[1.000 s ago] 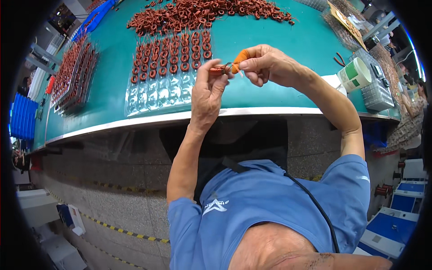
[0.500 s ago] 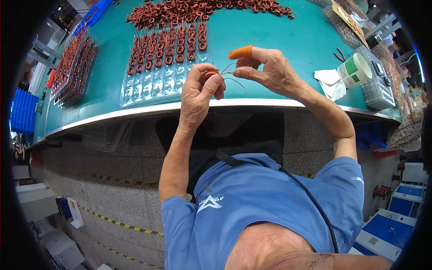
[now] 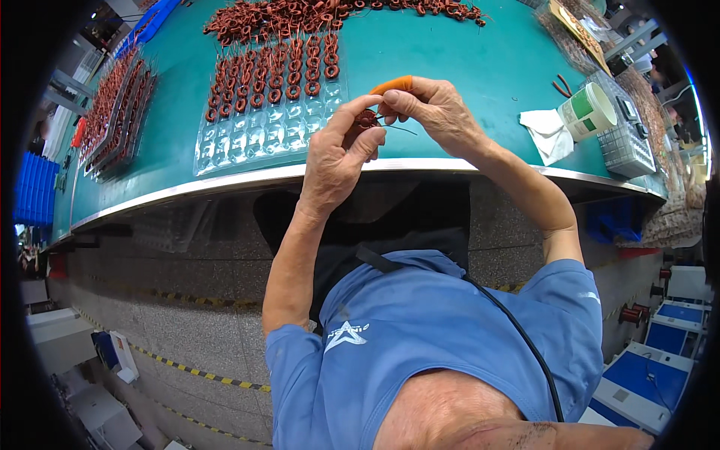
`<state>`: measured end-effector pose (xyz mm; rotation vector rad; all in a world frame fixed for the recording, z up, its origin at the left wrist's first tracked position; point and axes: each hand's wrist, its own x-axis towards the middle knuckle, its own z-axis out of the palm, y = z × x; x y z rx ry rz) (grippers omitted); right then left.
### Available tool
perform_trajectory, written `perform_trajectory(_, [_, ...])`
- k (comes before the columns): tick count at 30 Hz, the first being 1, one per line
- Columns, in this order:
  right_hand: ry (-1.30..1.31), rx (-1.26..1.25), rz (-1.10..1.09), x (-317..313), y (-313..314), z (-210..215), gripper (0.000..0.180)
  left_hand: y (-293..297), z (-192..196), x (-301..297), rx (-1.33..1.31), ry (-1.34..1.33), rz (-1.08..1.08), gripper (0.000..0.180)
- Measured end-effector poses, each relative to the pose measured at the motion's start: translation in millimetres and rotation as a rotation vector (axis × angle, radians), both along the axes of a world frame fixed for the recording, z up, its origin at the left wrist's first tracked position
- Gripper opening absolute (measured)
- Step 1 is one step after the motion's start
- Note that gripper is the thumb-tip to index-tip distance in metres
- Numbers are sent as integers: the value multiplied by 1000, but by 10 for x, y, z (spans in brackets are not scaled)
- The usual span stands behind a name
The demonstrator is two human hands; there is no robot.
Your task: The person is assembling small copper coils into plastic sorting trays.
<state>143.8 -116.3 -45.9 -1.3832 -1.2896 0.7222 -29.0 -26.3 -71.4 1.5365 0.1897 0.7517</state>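
A small red-brown ring-shaped wire coil (image 3: 367, 118) is pinched between the thumb and fingers of my left hand (image 3: 332, 161), above the table's near edge. Thin wire ends stick out of the coil, one of them pointing right. My right hand (image 3: 444, 118) is closed at the coil's right side, its thumb and index finger together at the wires. An orange finger cover (image 3: 395, 84) sits on that index finger. What exactly the right fingertips grip is partly hidden. Left of my hands lies a clear plastic tray (image 3: 244, 150) with rows of similar coils in its far part.
A heap of coils (image 3: 277, 22) lies at the back of the green table (image 3: 442, 56). Stacked full trays (image 3: 116, 120) stand at left. On the right are a white cloth (image 3: 546, 135), a white-green cup (image 3: 587, 112), pliers-like handles (image 3: 562, 86) and a grey box (image 3: 626, 146).
My right hand has moved left and closed in on the coil. The coil has been raised and turned in my left fingers, and the two hands now nearly touch.
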Motion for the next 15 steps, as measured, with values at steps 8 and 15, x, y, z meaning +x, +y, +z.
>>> perform_trajectory(8, [-1228, 645, -240, -342, -68, 100, 18, 33, -119, 165, 245, 51, 404, 20])
perform_trajectory(15, [102, 126, 26, -141, -49, 155, 26, 19, -30, -42, -203, -346, -84, 19])
